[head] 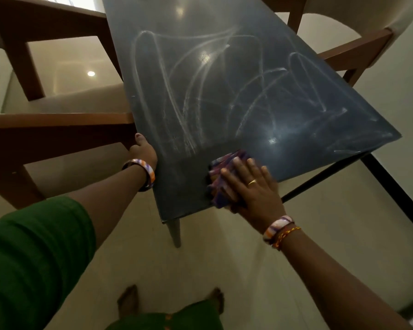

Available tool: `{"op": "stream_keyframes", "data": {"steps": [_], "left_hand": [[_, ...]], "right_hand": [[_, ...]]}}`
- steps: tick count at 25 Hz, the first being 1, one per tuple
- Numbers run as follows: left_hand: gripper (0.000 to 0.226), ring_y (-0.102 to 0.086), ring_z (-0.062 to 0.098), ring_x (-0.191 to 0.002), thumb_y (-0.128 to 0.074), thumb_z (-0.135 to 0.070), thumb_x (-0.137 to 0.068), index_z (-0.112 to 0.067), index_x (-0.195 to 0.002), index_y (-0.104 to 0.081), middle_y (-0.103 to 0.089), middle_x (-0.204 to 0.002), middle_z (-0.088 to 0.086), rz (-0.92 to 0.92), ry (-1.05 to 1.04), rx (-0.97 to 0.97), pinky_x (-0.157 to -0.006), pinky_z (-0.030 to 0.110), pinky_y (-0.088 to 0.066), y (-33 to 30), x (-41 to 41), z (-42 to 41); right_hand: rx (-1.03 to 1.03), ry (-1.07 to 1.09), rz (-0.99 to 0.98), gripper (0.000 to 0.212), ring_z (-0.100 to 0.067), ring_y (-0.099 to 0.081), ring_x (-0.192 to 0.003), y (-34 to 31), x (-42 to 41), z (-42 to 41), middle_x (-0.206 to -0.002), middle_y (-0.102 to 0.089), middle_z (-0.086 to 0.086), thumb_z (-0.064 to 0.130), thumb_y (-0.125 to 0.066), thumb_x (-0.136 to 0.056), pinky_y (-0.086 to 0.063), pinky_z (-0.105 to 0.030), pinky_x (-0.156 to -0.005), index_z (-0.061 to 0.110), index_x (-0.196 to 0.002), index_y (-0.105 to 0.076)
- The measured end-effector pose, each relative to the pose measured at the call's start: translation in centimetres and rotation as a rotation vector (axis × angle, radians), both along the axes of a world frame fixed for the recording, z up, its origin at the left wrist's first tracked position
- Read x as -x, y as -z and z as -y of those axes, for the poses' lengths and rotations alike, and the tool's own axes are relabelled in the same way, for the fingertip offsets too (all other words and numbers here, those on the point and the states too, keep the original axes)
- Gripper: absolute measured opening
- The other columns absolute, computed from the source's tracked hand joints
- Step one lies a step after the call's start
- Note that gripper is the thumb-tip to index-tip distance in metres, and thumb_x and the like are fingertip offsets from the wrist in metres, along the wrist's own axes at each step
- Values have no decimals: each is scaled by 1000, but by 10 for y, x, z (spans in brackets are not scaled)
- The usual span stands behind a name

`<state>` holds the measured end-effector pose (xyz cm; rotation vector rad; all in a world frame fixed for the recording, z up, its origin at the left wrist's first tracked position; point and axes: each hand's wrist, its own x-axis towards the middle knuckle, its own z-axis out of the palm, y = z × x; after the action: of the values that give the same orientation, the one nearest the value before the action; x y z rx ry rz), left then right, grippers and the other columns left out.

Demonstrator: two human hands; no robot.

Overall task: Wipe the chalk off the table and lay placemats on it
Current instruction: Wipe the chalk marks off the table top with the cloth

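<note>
Covering most of the dark worktop (224, 96), white chalk scribbles (200, 75) run from its far end toward the near edge. Near that edge a purple striped cloth (218, 177) lies under the right hand (253, 189), fingers straight and flat, pressing it down. The left hand (142, 148) grips the worktop's left edge, thumb curled over it.
</note>
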<state>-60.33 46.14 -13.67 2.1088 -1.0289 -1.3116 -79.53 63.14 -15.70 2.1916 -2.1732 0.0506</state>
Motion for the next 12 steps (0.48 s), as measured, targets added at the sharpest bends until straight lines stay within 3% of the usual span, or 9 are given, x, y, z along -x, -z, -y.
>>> {"op": "stream_keyframes", "data": {"steps": [2, 3, 5, 6, 8, 10, 12], "left_hand": [[67, -42, 32, -127, -16, -55, -97, -7, -141, -32, -41, -141, 13, -144, 124, -66, -106, 43, -34, 5, -20, 8], [66, -44, 31, -125, -21, -57, -96, -10, -140, -34, -44, -138, 10, -300, 181, -127, -102, 44, -38, 6, -33, 12], [58, -51, 29, -117, -28, -57, -94, -14, -130, -45, -52, -129, 9, -623, 299, -277, -92, 43, -45, 6, -58, 15], [58, -54, 28, -113, -26, -58, -94, -15, -123, -52, -55, -127, 10, -689, 365, -336, -91, 42, -46, 6, -70, 15], [68, -54, 26, -111, -16, -64, -92, -14, -118, -55, -56, -126, 11, -681, 487, -399, -84, 40, -47, 13, -85, 14], [81, -51, 28, -117, -6, -70, -88, -13, -127, -49, -54, -129, 12, -689, 532, -445, -80, 39, -47, 18, -94, 14], [84, -51, 28, -116, -1, -70, -87, -15, -129, -49, -55, -127, 12, -702, 517, -434, -86, 40, -46, 22, -102, 17]], "right_hand": [[20, -32, 15, 77, -37, -36, -134, 2, -55, 3, -147, -41, -10, 60, -54, -73, -18, -53, -106, 32, -142, -32], [8, -43, 27, 74, -36, -32, -136, 2, -78, 4, -148, -39, -9, 62, -45, -76, -17, -53, -109, 32, -142, -32], [-24, -76, 30, 72, -34, -19, -140, 1, -115, 5, -151, -31, -9, 66, -33, -80, -7, -49, -114, 34, -144, -28], [-42, -68, 41, 71, -33, -15, -140, 0, -130, 6, -152, -29, -9, 66, -30, -81, -4, -47, -113, 35, -145, -27], [-87, 17, 32, 65, -32, -18, -140, -2, -154, 11, -151, -31, -8, 61, -30, -83, -10, -49, -115, 36, -143, -31], [-38, 128, -3, 58, -33, -18, -138, -8, -176, 21, -152, -27, -7, 47, -39, -86, -14, -51, -110, 36, -142, -34], [-65, 190, 64, 61, -32, 5, -141, -16, -189, 49, -155, 4, -3, 25, -41, -93, 6, -47, -110, 39, -148, -16]]}}
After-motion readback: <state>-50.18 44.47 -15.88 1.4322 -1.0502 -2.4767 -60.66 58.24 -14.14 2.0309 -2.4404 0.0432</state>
